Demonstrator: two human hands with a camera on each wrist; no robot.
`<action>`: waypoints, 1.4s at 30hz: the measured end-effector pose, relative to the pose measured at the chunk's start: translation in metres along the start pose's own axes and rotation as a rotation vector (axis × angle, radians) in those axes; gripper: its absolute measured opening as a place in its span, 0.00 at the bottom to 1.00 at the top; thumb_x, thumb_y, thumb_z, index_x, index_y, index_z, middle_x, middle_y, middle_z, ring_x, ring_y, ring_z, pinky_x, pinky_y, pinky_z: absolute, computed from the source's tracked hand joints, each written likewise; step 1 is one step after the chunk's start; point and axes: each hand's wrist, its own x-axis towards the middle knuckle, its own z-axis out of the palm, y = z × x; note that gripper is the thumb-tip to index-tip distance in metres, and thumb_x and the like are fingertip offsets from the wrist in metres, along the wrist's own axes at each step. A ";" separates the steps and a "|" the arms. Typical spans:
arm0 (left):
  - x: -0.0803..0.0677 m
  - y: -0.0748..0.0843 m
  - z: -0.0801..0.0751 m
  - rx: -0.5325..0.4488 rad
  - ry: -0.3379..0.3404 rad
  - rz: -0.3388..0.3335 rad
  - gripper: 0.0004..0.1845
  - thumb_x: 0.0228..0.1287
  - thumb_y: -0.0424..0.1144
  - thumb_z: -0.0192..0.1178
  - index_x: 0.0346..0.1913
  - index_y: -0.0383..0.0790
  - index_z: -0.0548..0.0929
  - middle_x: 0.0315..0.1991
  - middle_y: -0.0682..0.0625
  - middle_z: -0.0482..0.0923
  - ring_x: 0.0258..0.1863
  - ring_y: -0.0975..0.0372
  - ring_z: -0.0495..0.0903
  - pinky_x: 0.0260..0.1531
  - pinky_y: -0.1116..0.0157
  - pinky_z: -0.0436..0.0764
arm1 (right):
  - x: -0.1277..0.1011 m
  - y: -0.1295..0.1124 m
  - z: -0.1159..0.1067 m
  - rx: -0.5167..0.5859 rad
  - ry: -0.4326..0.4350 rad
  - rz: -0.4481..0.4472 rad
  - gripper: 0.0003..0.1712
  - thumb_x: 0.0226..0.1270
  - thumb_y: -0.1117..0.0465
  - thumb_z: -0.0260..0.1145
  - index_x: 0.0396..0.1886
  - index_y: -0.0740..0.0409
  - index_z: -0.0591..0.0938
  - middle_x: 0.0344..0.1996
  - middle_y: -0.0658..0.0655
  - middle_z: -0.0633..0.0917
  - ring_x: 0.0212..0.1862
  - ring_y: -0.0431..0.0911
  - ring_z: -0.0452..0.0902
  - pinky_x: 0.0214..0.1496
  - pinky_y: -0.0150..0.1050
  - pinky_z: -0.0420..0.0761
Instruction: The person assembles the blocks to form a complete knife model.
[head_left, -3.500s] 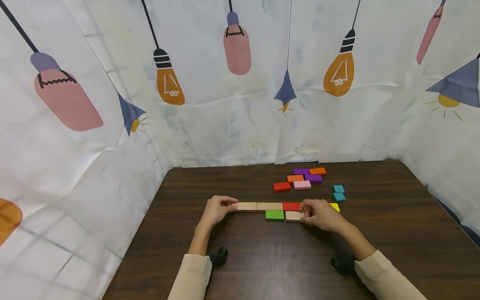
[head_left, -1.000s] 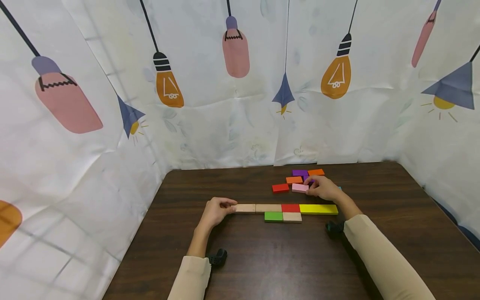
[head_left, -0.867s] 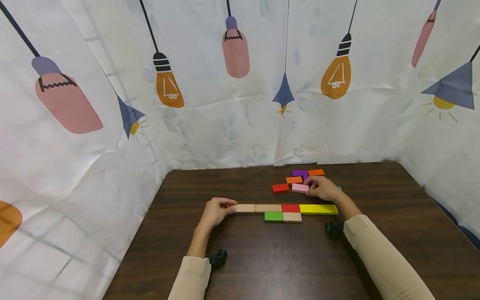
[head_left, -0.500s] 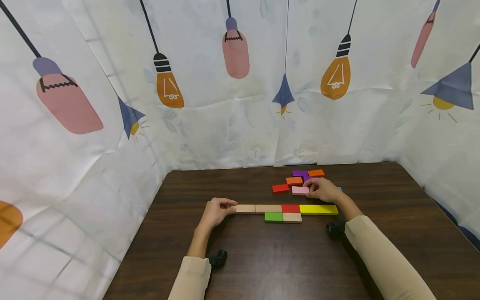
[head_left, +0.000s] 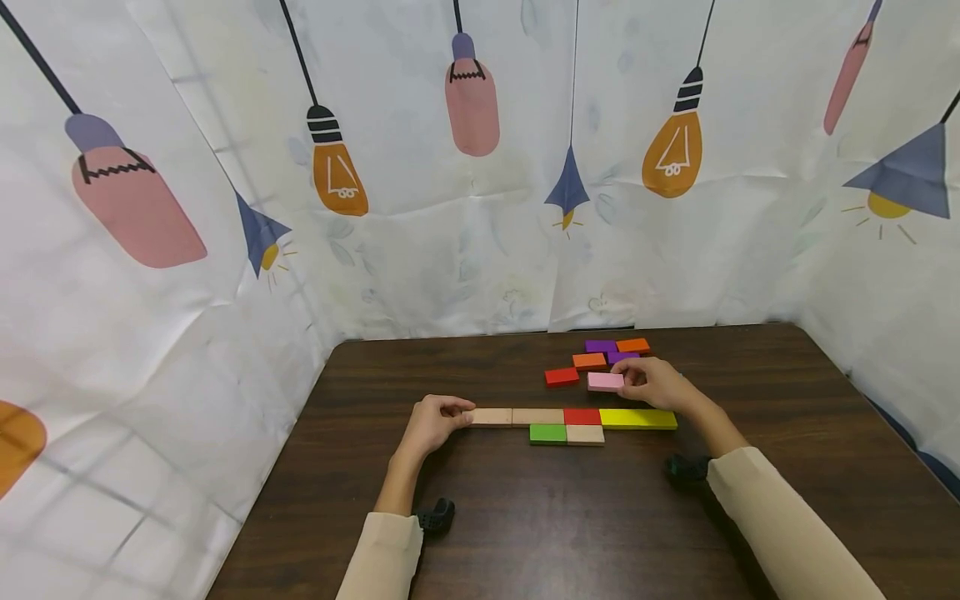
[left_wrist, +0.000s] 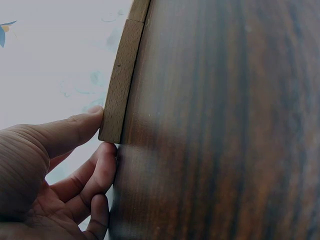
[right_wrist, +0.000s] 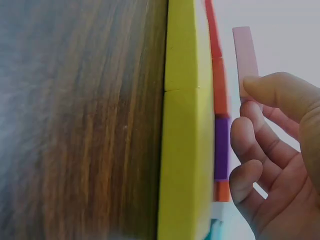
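The dark surface [head_left: 525, 517] carries a row of blocks [head_left: 574, 417] running from 9 to 3 o'clock. At its 9 o'clock end, the left hand [head_left: 437, 419] pinches a plain block [head_left: 492, 417] between thumb and finger; the right hand [head_left: 651, 383] pinches the pink block [head_left: 604, 382] by its 3 o'clock end. Yellow blocks [head_left: 637, 419] end the row at 3 o'clock. The pink block is at about 1 o'clock from the row's red piece [head_left: 582, 416].

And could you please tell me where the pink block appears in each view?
Head: pink block right of centre, below mid-height, held by the right hand.
Left wrist: not in this picture.
Right wrist: pink block towards the upper right, in the same hand.
Shared landmark: the dark wooden table, visible in all three.
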 end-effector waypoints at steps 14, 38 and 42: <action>0.001 0.003 0.000 0.011 0.011 -0.004 0.08 0.57 0.42 0.69 0.40 0.53 0.89 0.30 0.53 0.83 0.27 0.63 0.77 0.29 0.65 0.75 | -0.047 -0.018 0.002 -0.016 0.023 -0.062 0.15 0.61 0.61 0.69 0.48 0.51 0.79 0.28 0.47 0.76 0.29 0.39 0.71 0.29 0.30 0.73; 0.001 0.002 0.000 0.015 0.009 -0.013 0.08 0.57 0.42 0.69 0.41 0.52 0.89 0.29 0.53 0.82 0.27 0.63 0.76 0.28 0.65 0.75 | -0.086 -0.013 0.015 -0.056 -0.066 -0.029 0.16 0.61 0.58 0.69 0.49 0.52 0.78 0.28 0.47 0.75 0.28 0.35 0.69 0.29 0.30 0.72; 0.000 0.002 0.000 0.015 0.012 -0.012 0.08 0.57 0.42 0.69 0.41 0.52 0.90 0.29 0.53 0.82 0.27 0.63 0.76 0.28 0.65 0.75 | -0.086 -0.012 0.016 -0.064 -0.060 -0.035 0.16 0.61 0.59 0.69 0.48 0.52 0.78 0.27 0.47 0.75 0.28 0.35 0.68 0.29 0.30 0.72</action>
